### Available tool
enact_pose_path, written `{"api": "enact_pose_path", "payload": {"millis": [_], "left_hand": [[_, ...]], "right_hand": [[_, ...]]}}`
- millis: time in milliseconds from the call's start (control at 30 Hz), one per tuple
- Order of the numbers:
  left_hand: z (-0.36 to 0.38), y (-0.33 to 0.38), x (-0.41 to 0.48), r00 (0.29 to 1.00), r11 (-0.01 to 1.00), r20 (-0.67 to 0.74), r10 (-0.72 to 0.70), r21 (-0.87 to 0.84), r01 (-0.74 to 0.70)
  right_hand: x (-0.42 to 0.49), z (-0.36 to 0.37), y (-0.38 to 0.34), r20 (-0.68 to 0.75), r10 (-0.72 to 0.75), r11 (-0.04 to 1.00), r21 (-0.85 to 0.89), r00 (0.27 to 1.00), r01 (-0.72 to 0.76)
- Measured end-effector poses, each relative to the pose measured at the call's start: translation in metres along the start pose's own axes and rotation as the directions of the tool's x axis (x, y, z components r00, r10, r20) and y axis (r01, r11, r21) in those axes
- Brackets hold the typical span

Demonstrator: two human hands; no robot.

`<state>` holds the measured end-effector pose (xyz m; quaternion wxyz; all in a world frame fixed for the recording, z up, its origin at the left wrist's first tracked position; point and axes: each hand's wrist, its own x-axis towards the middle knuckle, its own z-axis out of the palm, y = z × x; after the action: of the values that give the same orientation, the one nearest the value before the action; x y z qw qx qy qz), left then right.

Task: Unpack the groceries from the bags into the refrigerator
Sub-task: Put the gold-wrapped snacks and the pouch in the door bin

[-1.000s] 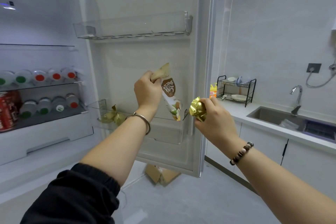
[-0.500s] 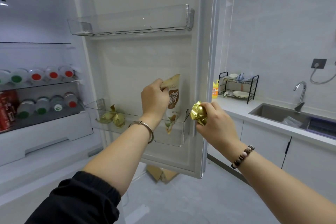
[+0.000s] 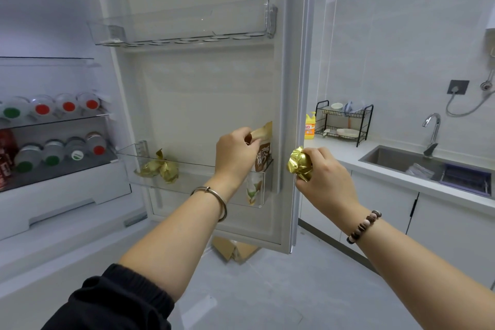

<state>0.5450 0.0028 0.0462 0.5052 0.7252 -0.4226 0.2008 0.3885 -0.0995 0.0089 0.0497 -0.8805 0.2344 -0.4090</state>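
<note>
Pinched the top of a tan-and-brown paper snack pouch (image 3: pixel 263 159) with the left hand (image 3: pixel 235 155), lower end sunk in the 3 o'clock end of the clear plastic door bin (image 3: pixel 199 181). Gripped a crumpled gold foil ball (image 3: pixel 299 165) in the right hand (image 3: pixel 328 178), at 3 o'clock of the pouch.

The lower door bin (image 3: pixel 195 178) has free room between gold packets (image 3: pixel 160 169) and upright pouch (image 3: pixel 263 159).
</note>
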Motion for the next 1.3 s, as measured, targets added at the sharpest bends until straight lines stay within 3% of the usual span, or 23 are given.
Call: {"api": "enact_pose_path", "payload": {"millis": [200,467,600,800,933,1033,1167,1300], "left_hand": [[0.004,0.014,-0.010,0.991,0.998,0.120,0.057,-0.020,-0.055],[-0.010,0.001,-0.021,0.990,0.996,0.134,0.039,-0.085,-0.028],[-0.025,-0.012,-0.025,0.986,0.997,0.152,0.074,0.019,-0.078],[-0.064,-0.057,-0.026,0.950,0.932,0.221,0.220,0.240,-0.272],[-0.093,-0.097,-0.020,0.959,0.930,0.258,0.116,0.310,-0.196],[-0.106,-0.108,-0.014,0.957,0.960,0.290,-0.003,0.270,-0.079],[-0.105,-0.102,0.011,0.928,0.988,0.359,-0.097,0.150,0.045],[-0.087,-0.094,0.037,0.892,0.932,0.412,-0.185,0.362,0.026]], "right_hand": [[-0.004,-0.003,0.003,-0.009,-0.007,1.000,-0.006,1.000,0.007],[-0.008,-0.004,-0.003,-0.036,-0.061,0.998,0.005,0.997,0.061],[0.000,-0.008,-0.023,-0.109,-0.158,0.987,0.018,0.981,0.161],[0.015,-0.008,-0.081,-0.177,-0.345,0.938,-0.020,0.922,0.347],[0.029,0.007,-0.126,-0.188,-0.433,0.900,-0.032,0.882,0.435],[0.044,0.020,-0.150,-0.169,-0.433,0.899,-0.013,0.886,0.437],[0.072,0.030,-0.152,-0.182,-0.333,0.942,-0.020,0.925,0.335],[0.085,0.037,-0.133,-0.130,-0.191,0.981,-0.048,0.973,0.186]]}}
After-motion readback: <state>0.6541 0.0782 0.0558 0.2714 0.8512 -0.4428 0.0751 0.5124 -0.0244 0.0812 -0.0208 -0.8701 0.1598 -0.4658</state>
